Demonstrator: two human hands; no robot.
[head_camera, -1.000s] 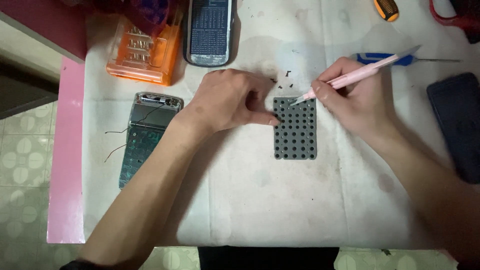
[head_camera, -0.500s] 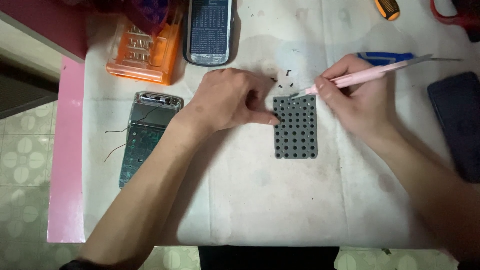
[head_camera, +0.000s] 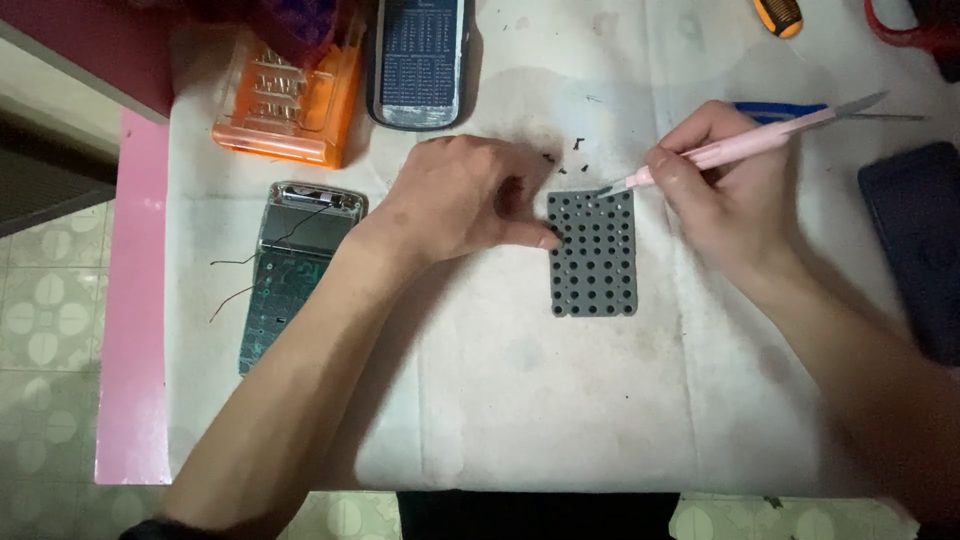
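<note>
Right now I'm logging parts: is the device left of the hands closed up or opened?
Opened. The device lies flat with its cover off, the green circuit board bare and thin wires trailing off its left side onto the table.

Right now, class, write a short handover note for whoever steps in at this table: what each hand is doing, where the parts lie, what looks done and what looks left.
Left hand: fingertips press the left edge of the grey keypad mat, pinning it flat on the white cloth.
Right hand: holds the pink tool like a pen, tip at the mat's top edge.
Open circuit board with loose wires lies to the left; orange bit case and dark front shell lie above.
Done: device opened, mat out.
Left: apparently work on the mat; small dark bits lie loose above it.
</note>
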